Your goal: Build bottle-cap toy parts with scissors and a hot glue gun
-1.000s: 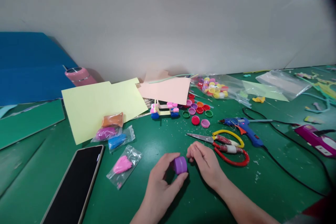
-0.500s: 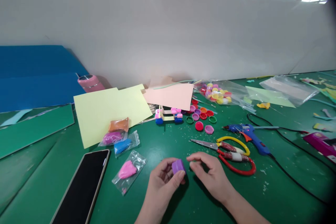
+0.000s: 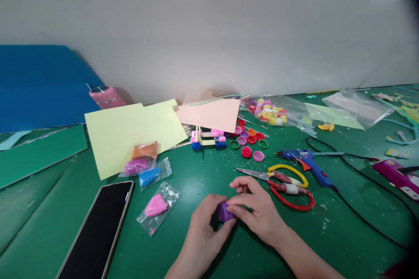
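Note:
A small purple lump (image 3: 224,212), soft like modelling clay, sits between both my hands just above the green table (image 3: 203,170). My left hand (image 3: 203,231) cups it from the left with thumb underneath. Fingertips of my right hand (image 3: 255,209) press on its top and right side. Red and yellow scissors (image 3: 284,181) lie right behind my right hand. A bagged pink clay piece (image 3: 157,205) lies to the left of my left hand.
A black phone (image 3: 98,226) lies front left. Bags of orange, magenta and blue clay (image 3: 144,165) rest by yellow paper (image 3: 131,133). Loose bottle caps (image 3: 248,141), a small cap-wheeled model (image 3: 207,138), a blue glue gun (image 3: 306,161) with its cord, and a bag of caps (image 3: 271,111) lie behind.
My right hand has closed in from beside the purple lump onto it, so both hands grip it now. The view shifted slightly.

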Demonstrator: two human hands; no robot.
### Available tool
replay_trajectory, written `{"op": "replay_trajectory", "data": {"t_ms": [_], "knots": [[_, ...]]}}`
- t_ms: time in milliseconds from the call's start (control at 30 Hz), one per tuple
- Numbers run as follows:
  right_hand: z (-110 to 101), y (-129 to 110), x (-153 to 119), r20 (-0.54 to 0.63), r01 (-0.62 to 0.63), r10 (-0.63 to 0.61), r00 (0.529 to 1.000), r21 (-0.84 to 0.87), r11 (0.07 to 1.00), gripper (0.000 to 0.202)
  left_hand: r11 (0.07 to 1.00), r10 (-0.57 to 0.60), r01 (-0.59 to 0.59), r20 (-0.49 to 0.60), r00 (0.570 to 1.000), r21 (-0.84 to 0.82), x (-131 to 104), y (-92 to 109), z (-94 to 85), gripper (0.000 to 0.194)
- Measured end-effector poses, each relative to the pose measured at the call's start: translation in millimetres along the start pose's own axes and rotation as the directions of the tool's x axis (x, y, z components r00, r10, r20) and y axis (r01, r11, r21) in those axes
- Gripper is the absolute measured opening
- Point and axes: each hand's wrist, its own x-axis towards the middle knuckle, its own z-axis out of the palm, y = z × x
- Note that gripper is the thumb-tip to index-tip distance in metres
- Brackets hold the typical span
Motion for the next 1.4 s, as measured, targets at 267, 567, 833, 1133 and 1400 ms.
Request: {"op": "replay_trajectory", "data": {"t_ms": [267, 567, 833, 1133, 1400], "knots": [[-3.7, -3.1, 1.5, 0.008, -0.033, 0.033, 0.999, -0.004, 0.999, 0.009, 0.996, -0.001, 0.008, 0.086, 0.996, -0.086, 0.8, 3.4, -2.9, 0.026], [-9.1, -0.3, 3.3, -0.053, -0.091, 0.097, 0.994, 0.106, 0.99, 0.023, 0.928, -0.189, 0.205, 0.08, 0.979, -0.312, -2.4, 0.9, -3.0, 0.03], [-8.8, -7.5, 1.0, 0.048, -0.006, -0.003, 0.999, 0.176, 0.984, 0.022, 0.857, -0.232, 0.276, 0.153, 0.961, -0.435, -0.2, 1.8, -3.6, 0.026], [-10.6, -3.9, 2.9, 0.109, 0.038, -0.028, 0.994, -0.085, 0.996, 0.016, 0.99, 0.022, -0.022, 0.001, 1.0, 0.138, 2.2, 6.8, -2.6, 0.017], [-15.0, -6.9, 2.4, 0.17, 0.152, -0.114, 0.979, -0.231, 0.961, 0.017, 0.981, 0.046, -0.051, 0.028, 0.999, 0.19, 0.7, 5.1, -5.1, 0.014]]}}
